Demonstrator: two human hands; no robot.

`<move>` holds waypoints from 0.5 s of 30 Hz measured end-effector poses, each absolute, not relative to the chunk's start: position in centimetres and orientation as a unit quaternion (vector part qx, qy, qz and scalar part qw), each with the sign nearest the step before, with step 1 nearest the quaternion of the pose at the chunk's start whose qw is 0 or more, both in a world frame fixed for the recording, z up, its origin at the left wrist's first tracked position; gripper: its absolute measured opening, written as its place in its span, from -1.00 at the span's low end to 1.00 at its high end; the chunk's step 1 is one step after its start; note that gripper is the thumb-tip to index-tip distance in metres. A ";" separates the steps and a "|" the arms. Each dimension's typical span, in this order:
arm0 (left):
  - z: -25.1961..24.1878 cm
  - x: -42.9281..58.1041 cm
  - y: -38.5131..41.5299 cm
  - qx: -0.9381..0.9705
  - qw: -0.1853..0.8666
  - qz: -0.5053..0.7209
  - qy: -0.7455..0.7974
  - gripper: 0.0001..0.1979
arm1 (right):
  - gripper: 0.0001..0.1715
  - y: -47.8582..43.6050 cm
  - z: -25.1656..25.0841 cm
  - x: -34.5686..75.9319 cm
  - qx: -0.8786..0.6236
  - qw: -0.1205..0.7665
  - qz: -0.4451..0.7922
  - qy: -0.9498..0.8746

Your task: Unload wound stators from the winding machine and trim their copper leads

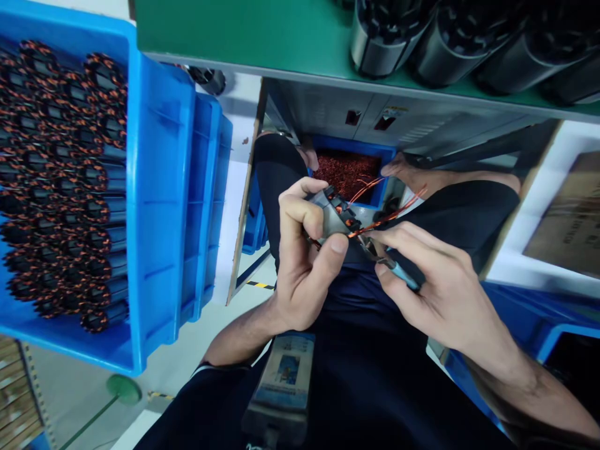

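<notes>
My left hand [304, 250] is closed around a small grey motor stator [334, 215] with copper windings, held over my lap. Loose copper wires [389, 209] stick out of the stator toward the right. My right hand [434, 281] grips a small cutting tool with a light blue handle [403, 275]. The tool's tip sits at the copper wire right beside the stator. Both hands are close together, almost touching.
A stack of blue crates [159, 206] at the left holds several wound stators [60, 181]. A blue bin of copper scrap [349, 172] sits on the floor between my knees. A green shelf [262, 34] above carries black cylindrical housings [389, 34]. A badge-like device [284, 381] hangs at my waist.
</notes>
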State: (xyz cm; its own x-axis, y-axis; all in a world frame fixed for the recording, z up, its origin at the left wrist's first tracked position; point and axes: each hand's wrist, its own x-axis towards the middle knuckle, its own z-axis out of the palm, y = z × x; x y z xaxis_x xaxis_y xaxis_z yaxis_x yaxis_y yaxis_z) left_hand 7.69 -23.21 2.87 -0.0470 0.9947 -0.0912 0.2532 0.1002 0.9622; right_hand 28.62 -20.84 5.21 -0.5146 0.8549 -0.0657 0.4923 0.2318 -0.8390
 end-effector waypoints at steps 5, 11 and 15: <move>3.0 7.8 -23.2 0.536 0.427 0.430 0.589 -0.75 | -0.61 -20.9 5.0 29.0 -0.441 0.218 0.441 -0.750; 2.9 8.1 -23.2 0.523 0.446 0.480 0.545 -0.74 | -0.53 -20.9 5.1 29.1 -0.444 0.232 0.454 -0.737; 2.9 8.3 -22.9 0.543 0.425 0.477 0.545 -0.76 | -0.58 -20.8 4.9 29.0 -0.459 0.239 0.447 -0.730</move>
State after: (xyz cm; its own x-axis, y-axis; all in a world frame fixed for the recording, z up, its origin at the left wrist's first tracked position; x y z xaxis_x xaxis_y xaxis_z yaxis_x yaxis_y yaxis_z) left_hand 8.33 -22.93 2.86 -0.0483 0.9973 0.0553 0.1872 -0.0453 0.9813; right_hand 29.01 -20.76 4.94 -0.4654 0.8830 -0.0615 0.4559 0.1796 -0.8717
